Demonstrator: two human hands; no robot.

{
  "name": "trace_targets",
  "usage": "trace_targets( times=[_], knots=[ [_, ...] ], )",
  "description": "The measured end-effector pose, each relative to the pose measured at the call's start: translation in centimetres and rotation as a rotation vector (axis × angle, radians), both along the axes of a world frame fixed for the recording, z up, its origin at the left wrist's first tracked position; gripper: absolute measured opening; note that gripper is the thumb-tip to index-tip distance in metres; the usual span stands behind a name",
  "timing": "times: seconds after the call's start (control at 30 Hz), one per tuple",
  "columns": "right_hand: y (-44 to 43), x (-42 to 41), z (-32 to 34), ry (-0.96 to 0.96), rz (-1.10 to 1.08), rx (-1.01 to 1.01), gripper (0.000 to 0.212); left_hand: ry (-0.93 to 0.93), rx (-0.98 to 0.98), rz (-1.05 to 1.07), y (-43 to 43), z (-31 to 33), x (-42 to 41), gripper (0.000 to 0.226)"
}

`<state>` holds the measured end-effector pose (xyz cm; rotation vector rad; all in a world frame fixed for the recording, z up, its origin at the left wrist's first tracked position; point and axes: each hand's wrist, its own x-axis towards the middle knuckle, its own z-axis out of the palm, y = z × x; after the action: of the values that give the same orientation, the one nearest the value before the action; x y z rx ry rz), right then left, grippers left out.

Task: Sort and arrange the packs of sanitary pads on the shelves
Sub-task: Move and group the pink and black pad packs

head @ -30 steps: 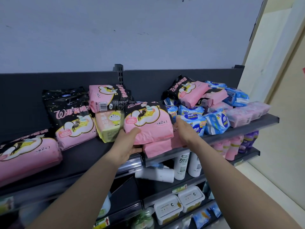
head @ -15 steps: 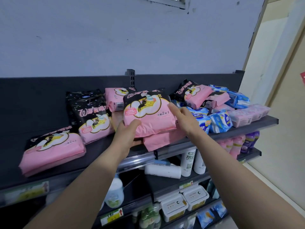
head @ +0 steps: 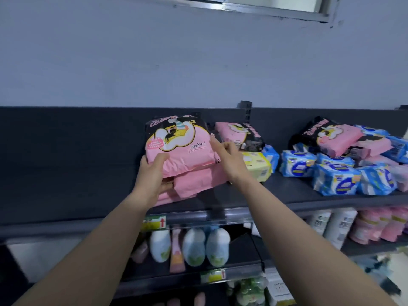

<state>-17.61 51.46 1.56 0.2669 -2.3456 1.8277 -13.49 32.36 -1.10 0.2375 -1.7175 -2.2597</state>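
Observation:
A pink-and-black pack of pads (head: 178, 146) tops a small stack of pink packs (head: 198, 180) on the dark top shelf (head: 66, 184). My left hand (head: 154, 173) grips the top pack's lower left corner, thumb on top and fingers underneath. The fingers of my right hand (head: 229, 157) touch the stack's right edge. Another pink-and-black pack (head: 238, 133) leans at the back, above a yellow pack (head: 256, 164). Further right lie several blue-and-white packs (head: 335, 180) under more pink-and-black packs (head: 326, 135).
The shelf's left part is bare dark board, with a dark back panel behind. Rounded white bottles (head: 194, 248) stand on the shelf below. White bottles (head: 331, 224) and pink bottles (head: 375, 224) stand at the lower right. A price rail (head: 154, 221) runs along the shelf's front edge.
Both hands have carried the pink pack to the left along the shelf, and it now sits on other pink packs. The view has swung left and upward.

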Motion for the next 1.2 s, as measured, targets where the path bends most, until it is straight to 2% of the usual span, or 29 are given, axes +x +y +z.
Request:
trace_targets(
  times=[0.1, 0.13, 0.27, 0.37, 0.43, 0.53, 0.6, 0.67, 0.8, 0.87, 0.93, 0.97, 1.1, 1.2],
  knots=[
    [-3.3, -1.0, -1.1, 0.014, 0.013, 0.055, 0.034, -0.079, -0.012, 0.033, -3.7, -1.1, 0.0, 0.048],
    [-3.9, -1.2, -1.4, 0.009, 0.005, 0.088, 0.035, -0.122, -0.008, 0.040, -4.6, -1.6, -0.1, 0.053],
    [-5.3, -1.8, -3.4, -0.120, -0.015, 0.100, 0.059, -0.227, 0.014, 0.076, -6.5, -3.4, -1.1, 0.072],
    [-5.8, -2.0, -4.1, -0.310, -0.008, -0.001, 0.067, -0.300, -0.109, 0.079, -7.4, -3.7, -2.0, 0.103],
    [-6.0, -2.1, -4.5, -0.391, 0.024, -0.043, 0.075, -0.349, -0.116, 0.041, -8.1, -3.9, -2.5, 0.112],
    [-6.7, -2.5, -5.4, -0.471, 0.119, -0.195, 0.079, -0.390, -0.062, -0.028, -9.2, -4.5, -2.9, 0.105],
    [-7.4, -3.0, -6.1, -0.503, 0.158, -0.273, 0.097, -0.381, -0.065, -0.062, -9.5, -4.5, -2.7, 0.093],
    [-7.9, -3.4, -6.8, -0.506, 0.176, -0.297, 0.105, -0.367, -0.062, -0.081, -9.6, -4.4, -2.5, 0.082],
    [-8.4, -2.9, -6.6, -0.486, 0.159, -0.263, 0.096, -0.345, -0.019, -0.093, -10.0, -4.3, -2.3, 0.072],
    [-8.8, -2.0, -5.7, -0.456, 0.146, -0.220, 0.076, -0.334, 0.011, -0.079, -10.1, -4.2, -2.1, 0.071],
    [-9.3, -1.6, -5.1, -0.379, 0.139, -0.192, 0.044, -0.316, 0.029, -0.056, -10.3, -4.1, -1.7, 0.071],
    [-9.7, -1.2, -4.6, -0.341, 0.145, -0.173, 0.040, -0.304, 0.034, -0.041, -10.5, -3.9, -1.4, 0.071],
    [-11.8, -0.2, -3.2, -0.242, 0.181, -0.142, 0.058, -0.256, 0.064, 0.047, -11.7, -2.9, 0.9, 0.071],
    [-13.7, 0.4, -1.9, -0.177, 0.235, -0.107, 0.067, -0.237, 0.092, 0.114, -13.0, -1.8, 3.6, 0.083]
  ],
)
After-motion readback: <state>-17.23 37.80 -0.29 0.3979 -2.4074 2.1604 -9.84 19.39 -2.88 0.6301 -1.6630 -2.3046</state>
